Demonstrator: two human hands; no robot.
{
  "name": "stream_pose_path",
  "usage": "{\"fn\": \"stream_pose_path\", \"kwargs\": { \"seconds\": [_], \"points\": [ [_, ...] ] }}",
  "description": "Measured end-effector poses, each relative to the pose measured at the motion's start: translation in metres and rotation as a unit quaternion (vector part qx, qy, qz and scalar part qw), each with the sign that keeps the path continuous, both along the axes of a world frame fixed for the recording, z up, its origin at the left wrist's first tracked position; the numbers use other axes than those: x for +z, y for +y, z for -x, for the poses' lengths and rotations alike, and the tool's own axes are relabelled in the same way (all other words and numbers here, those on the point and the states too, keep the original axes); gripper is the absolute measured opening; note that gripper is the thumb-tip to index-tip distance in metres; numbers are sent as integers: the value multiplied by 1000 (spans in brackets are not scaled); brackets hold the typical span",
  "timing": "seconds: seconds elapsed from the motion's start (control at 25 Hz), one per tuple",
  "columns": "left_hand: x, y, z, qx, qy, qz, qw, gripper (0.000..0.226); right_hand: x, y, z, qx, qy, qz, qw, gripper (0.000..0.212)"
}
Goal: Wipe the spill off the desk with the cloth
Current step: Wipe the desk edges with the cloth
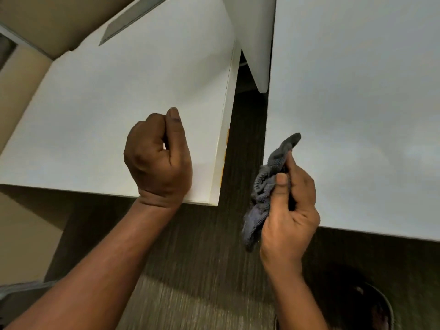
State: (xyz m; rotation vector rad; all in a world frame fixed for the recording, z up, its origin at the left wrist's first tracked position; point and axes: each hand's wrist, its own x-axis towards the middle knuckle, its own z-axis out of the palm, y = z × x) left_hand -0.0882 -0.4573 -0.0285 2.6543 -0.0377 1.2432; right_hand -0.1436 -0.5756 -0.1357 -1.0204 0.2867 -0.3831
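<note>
A crumpled grey cloth point(264, 184) hangs bunched in my right hand point(290, 210), held over the near left corner of the right white desk point(357, 103), above its surface. My left hand point(159, 158) is curled into a fist with nothing in it, hovering over the near right corner of the left white desk point(107, 115). Faint pale smears show on the right desk point(390, 151), right of the cloth; I cannot tell whether they are a spill.
A dark carpeted gap point(245, 139) runs between the two desks. A white panel point(257, 44) stands at the far end of the gap. A grey flat strip point(133, 20) lies at the back of the left desk. A dark round object point(371, 306) sits at the bottom right.
</note>
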Motion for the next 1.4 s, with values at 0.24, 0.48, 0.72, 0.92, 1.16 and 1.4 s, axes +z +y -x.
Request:
{"fn": "stream_pose_path", "kwargs": {
  "seconds": [0.24, 0.48, 0.72, 0.92, 1.16, 1.4],
  "points": [
    [-7, -2, 0, 21, 2, 60, 998, 46, 3, 14, 48, 26, -30, 18, 999, 33],
    [-10, -1, 0, 27, 12, 67, 997, 45, 6, 31, 71, 24, -20, 42, 999, 33],
    [-12, -1, 0, -14, 43, 101, 994, 48, 10, 38, 68, 18, 14, 41, 999, 28],
    [-12, 0, -3, -7, 63, 81, 995, 48, 16, 27, -1, 29, 1, 34, 999, 31],
    [-10, -3, 2, 0, 74, 75, 994, 48, 14, 17, -128, 149, -25, 31, 988, 39],
    [-11, -3, 1, 9, 81, 92, 992, 47, 15, 29, -109, 150, -33, 99, 983, 32]
  ]
}}
